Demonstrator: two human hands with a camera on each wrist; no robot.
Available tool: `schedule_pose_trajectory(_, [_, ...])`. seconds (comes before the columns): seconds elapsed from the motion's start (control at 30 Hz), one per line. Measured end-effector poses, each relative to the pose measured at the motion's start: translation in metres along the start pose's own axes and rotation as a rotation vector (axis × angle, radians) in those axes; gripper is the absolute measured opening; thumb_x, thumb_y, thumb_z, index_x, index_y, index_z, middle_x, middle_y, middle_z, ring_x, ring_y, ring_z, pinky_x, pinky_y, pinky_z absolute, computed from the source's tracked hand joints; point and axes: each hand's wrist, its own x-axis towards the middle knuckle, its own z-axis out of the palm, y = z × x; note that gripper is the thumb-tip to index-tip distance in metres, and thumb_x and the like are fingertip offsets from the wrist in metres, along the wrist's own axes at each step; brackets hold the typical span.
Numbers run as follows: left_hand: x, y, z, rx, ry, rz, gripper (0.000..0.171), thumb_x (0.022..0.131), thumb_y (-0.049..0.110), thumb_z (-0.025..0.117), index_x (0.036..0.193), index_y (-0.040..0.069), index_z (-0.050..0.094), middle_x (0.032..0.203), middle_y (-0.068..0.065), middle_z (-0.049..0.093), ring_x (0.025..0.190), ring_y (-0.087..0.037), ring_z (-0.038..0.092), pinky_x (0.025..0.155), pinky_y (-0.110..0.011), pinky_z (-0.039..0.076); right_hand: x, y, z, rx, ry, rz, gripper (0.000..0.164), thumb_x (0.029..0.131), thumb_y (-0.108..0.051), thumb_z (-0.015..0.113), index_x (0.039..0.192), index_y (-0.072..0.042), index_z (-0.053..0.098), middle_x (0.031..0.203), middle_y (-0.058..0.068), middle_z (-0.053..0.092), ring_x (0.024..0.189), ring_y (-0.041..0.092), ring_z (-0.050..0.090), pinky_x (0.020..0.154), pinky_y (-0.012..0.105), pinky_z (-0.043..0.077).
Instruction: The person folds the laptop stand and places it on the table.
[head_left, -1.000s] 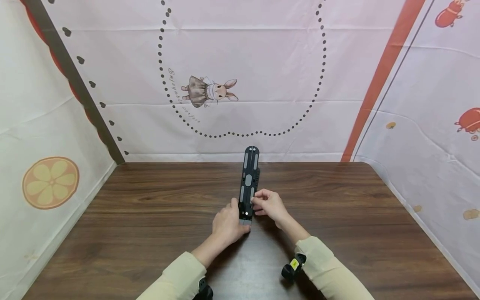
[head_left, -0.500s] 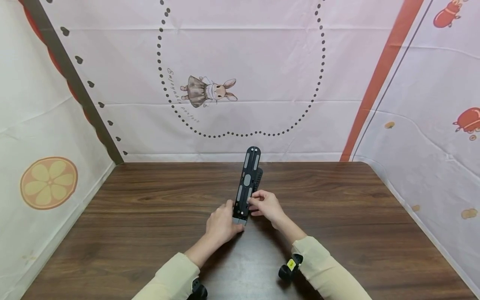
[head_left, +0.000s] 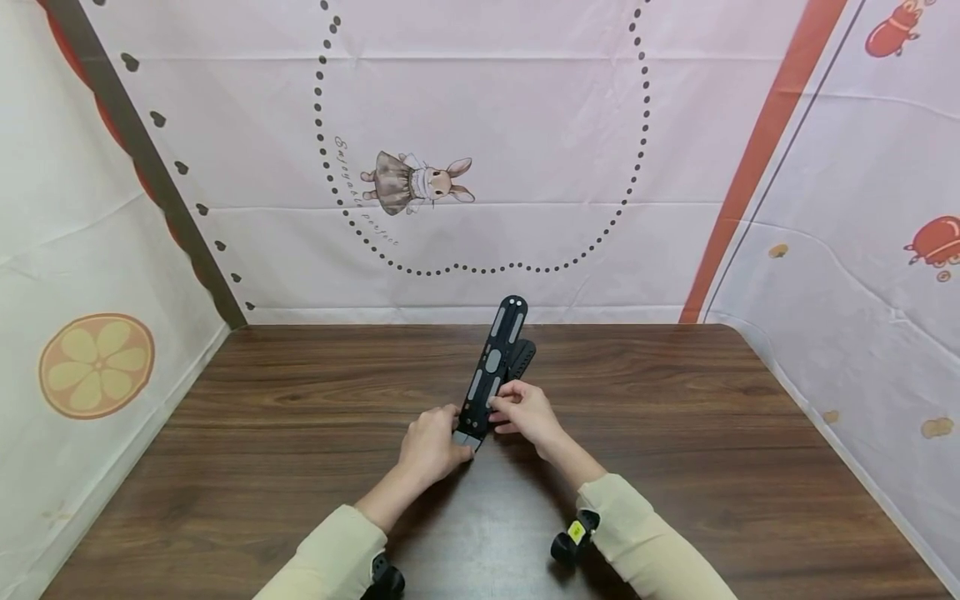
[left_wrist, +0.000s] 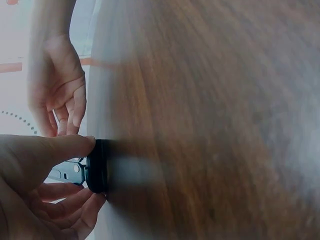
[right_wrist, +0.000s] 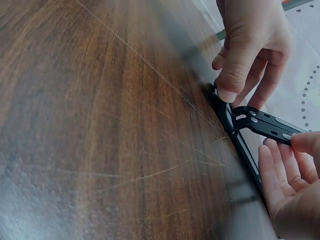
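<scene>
A black folding stand (head_left: 492, 360) with pale grey pads, which looks like a laptop stand, is on the table in the head view. Its padded upper arm (right_wrist: 272, 129) rises at a slant from a flat base bar in the right wrist view. Behind that arm, a notched bar (head_left: 522, 357) shows to the right. My left hand (head_left: 429, 447) grips the stand's near end, thumb in front and fingers on the left side. With thumb and fingers, my right hand (head_left: 528, 415) pinches the right edge of the upper arm. The left wrist view shows the near end between left thumb and fingers.
The brown wooden table (head_left: 300, 400) has printed cloth (head_left: 525, 150) hanging behind it and on both sides. A black wrist camera (head_left: 573, 537) hangs under the right sleeve, close above the table.
The stand's near end has swung left and its far end slightly right. Both hands have moved left with it. The notched bar now stands out farther from the upper arm.
</scene>
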Motion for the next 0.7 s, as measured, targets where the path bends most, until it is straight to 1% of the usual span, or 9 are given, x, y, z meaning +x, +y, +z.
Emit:
schedule_pose_trajectory(0.13, [0.001,-0.003,-0.003,-0.005,-0.014,0.0,0.053,0.064,0.022,0.079,0.111,0.004,0.062,0.097,-0.009,0.067,0.086,-0.028,0.064,0.066,-0.039,0.051,-0.001,0.0,0.001,-0.006,-0.006,0.004,0.011,0.087,-0.008,0.059,0.095,0.0,0.057,0.084,0.008,0.065,0.081,0.03,0.067,0.066,0.04,0.055])
schedule_pose_trajectory(0.3, [0.001,-0.006,-0.005,-0.001,-0.022,-0.002,0.053,0.063,0.019,0.076,0.112,0.004,0.062,0.098,-0.01,0.067,0.088,-0.028,0.063,0.066,-0.039,0.051,-0.002,-0.001,0.001,-0.003,-0.024,0.0,0.013,0.088,-0.008,0.058,0.097,0.001,0.057,0.087,0.009,0.066,0.08,0.028,0.068,0.067,0.039,0.055])
schedule_pose_trajectory(0.37, [0.001,-0.007,-0.005,0.002,-0.02,0.002,0.053,0.063,0.018,0.076,0.112,0.004,0.062,0.098,-0.009,0.067,0.086,-0.027,0.062,0.066,-0.038,0.05,-0.002,-0.001,0.001,0.0,-0.03,-0.009,0.014,0.088,-0.009,0.058,0.097,0.001,0.057,0.088,0.01,0.066,0.079,0.027,0.068,0.067,0.039,0.055])
schedule_pose_trajectory(0.47, [0.002,-0.008,-0.006,0.006,-0.01,0.015,0.053,0.061,0.016,0.075,0.111,0.004,0.063,0.095,-0.009,0.067,0.083,-0.024,0.062,0.064,-0.037,0.049,-0.012,-0.013,0.003,-0.004,-0.045,-0.02,0.015,0.089,-0.007,0.056,0.099,0.004,0.055,0.091,0.016,0.065,0.083,0.033,0.067,0.069,0.041,0.055])
schedule_pose_trajectory(0.6, [0.004,-0.011,-0.007,0.001,-0.007,0.029,0.053,0.06,0.012,0.074,0.111,0.004,0.064,0.093,-0.007,0.068,0.076,-0.021,0.06,0.059,-0.035,0.048,-0.022,-0.026,0.004,-0.023,-0.062,-0.026,0.016,0.09,-0.004,0.054,0.1,0.008,0.054,0.092,0.019,0.063,0.087,0.038,0.065,0.072,0.045,0.054])
schedule_pose_trajectory(0.7, [0.004,-0.013,-0.008,-0.004,-0.005,0.033,0.053,0.06,0.01,0.073,0.112,0.005,0.064,0.092,-0.006,0.068,0.071,-0.018,0.058,0.056,-0.033,0.046,-0.016,-0.018,0.003,-0.031,-0.073,-0.028,0.016,0.09,-0.005,0.054,0.101,0.007,0.054,0.092,0.017,0.064,0.086,0.037,0.065,0.072,0.045,0.054])
